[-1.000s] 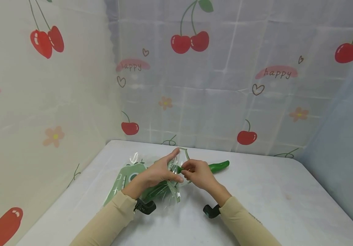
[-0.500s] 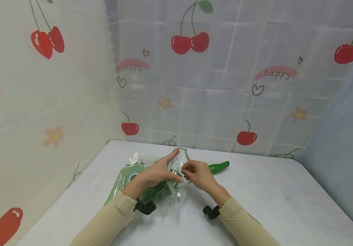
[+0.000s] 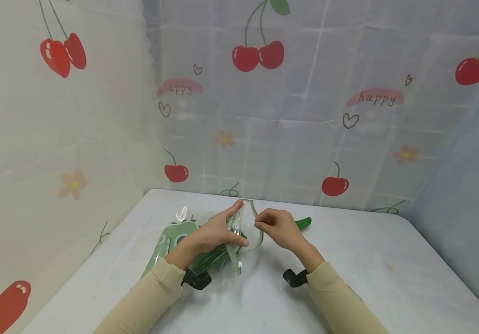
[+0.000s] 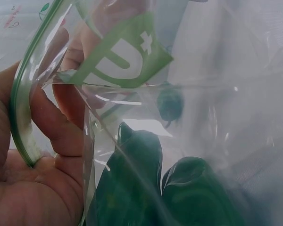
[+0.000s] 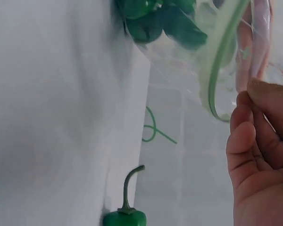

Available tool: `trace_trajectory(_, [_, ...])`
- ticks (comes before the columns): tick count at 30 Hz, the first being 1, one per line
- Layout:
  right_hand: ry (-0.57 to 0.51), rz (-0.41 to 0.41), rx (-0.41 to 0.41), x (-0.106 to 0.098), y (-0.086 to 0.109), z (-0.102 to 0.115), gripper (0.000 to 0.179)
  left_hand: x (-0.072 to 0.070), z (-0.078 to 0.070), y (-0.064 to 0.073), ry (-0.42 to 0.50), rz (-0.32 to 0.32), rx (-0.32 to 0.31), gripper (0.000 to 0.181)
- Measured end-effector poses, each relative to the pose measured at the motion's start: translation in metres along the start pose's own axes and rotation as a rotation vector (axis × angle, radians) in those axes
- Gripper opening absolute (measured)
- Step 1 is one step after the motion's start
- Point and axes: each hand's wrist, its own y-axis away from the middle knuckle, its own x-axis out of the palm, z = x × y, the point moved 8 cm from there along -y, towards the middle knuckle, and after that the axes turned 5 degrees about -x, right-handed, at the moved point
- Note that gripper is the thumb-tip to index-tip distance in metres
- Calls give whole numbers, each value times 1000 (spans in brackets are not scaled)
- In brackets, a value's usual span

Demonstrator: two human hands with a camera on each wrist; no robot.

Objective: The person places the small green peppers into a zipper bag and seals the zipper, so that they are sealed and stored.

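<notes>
A clear zip bag [image 3: 164,248] with green cartoon printing lies on the left of the table, its mouth facing right. Several green peppers [image 4: 134,174] show through its plastic in the left wrist view. My left hand [image 3: 212,235] holds the bag at the mouth, thumb and index finger spread wide, the green zip strip crossing the palm. On the other side of the mouth, my right hand [image 3: 281,228] pinches the rim between thumb and index fingertip. Another long green pepper [image 3: 304,223] lies on the table behind the right hand, partly hidden; its curved stem shows in the right wrist view.
The white table [image 3: 368,264] runs to a back curtain [image 3: 289,153] printed with cherries. Similar curtains stand at the left and right sides. A black wrist camera [image 3: 197,281] sits on the left wrist and another [image 3: 295,278] on the right.
A green pepper at the right fingertips has gone into the bag. The right hand has since moved slightly right and up, drawing the rim outward. The left hand has stayed put.
</notes>
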Motion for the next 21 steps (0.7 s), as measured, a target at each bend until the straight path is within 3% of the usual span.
trace_trajectory(8, [-48, 22, 64, -17, -2, -16, 7, -1, -1, 0, 2, -3, -5, 123])
trace_trajectory(21, [57, 78, 88, -30, -5, -49, 3, -1, -1, 2, 9, -20, -2, 122])
